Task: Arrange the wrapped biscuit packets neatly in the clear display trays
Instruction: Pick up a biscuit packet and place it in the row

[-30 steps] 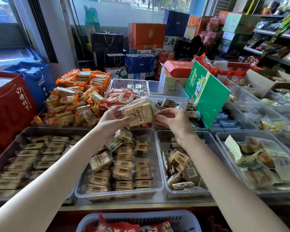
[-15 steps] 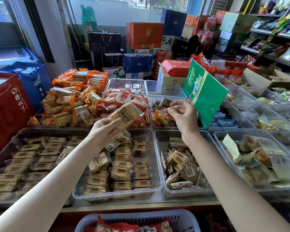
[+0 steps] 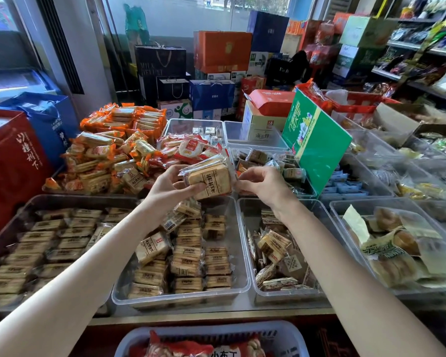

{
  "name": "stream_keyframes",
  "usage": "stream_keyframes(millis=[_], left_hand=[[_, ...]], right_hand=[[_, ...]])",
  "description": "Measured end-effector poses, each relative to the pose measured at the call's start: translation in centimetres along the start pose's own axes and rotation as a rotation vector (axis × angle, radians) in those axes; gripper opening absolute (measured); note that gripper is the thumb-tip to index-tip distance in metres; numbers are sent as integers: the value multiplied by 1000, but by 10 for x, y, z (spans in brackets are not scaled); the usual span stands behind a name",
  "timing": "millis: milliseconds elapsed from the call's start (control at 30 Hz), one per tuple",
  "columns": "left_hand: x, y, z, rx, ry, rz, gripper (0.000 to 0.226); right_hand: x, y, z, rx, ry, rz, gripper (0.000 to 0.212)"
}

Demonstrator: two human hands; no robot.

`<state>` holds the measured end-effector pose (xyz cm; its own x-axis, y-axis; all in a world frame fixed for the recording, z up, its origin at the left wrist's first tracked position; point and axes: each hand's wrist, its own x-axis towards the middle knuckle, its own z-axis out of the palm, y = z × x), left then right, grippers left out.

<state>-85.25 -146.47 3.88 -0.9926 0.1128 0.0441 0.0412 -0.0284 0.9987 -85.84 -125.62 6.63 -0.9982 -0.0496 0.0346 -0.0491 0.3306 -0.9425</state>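
Head view: one wrapped biscuit packet (image 3: 210, 180), tan with dark lettering, is held raised above the far edge of the middle clear tray (image 3: 243, 284), between both hands. The left hand (image 3: 165, 188) is closed round the packet's left end, thumb across the printed face and fingers curled behind. The right hand (image 3: 264, 184) is pinched with curled fingers at the packet's right edge, apparently on the crimped film, though the exact contact is not clearly shown. Like packets are laid in partly ordered rows in the middle clear tray below, with several tilted near its far left corner; a loose jumble is kept in the right clear tray (image 3: 250, 256). Tidier rows are seen in the dark tray (image 3: 31, 202) to the left. Handling, as judged: the packet is taken to be light, its film slick and crinkly, its contents stiff yet brittle, so crushing and sliding are the risks. Hold is best taken across the flat faces or by the sealed ends, with light pressure. A green box (image 3: 317, 143) is propped behind the right hand.
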Motion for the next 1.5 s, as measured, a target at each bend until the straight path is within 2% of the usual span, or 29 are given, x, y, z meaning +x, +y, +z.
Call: stream_keyframes(millis=[233, 333, 467, 667, 767, 867, 1100, 1267, 1300, 1433, 1500], left_hand=[[-1, -1, 6, 25, 2, 8, 46], [1, 1, 6, 92, 18, 52, 42], [-1, 4, -4, 224, 11, 48, 58], [-1, 4, -1, 330, -6, 52, 65], [1, 4, -1, 358, -3, 72, 70], [2, 2, -1, 408, 7, 101, 64], [2, -2, 1, 458, 19, 139, 57], [5, -17, -9, 556, 8, 120, 64], [5, -20, -11, 585, -3, 117, 64], [9, -31, -9, 610, -32, 112, 63], [12, -33, -6, 569, -47, 87, 60]], right_hand=[[-4, 5, 10, -192, 115, -247, 4], [-5, 6, 13, -188, 101, -247, 5], [1, 5, 1, -355, 64, -261, 9], [2, -8, -1, -154, -5, -305, 16], [2, -10, -3, -126, -18, -309, 11], [3, -8, -4, -137, -2, -315, 6], [1, 11, 6, 202, 12, -123, 13], [7, 15, 8, 262, -25, -97, 8], [12, 16, 7, 234, -24, -93, 10], [28, 28, 12, -213, -24, -121, 9], [34, 35, 17, -185, 18, -78, 9]])
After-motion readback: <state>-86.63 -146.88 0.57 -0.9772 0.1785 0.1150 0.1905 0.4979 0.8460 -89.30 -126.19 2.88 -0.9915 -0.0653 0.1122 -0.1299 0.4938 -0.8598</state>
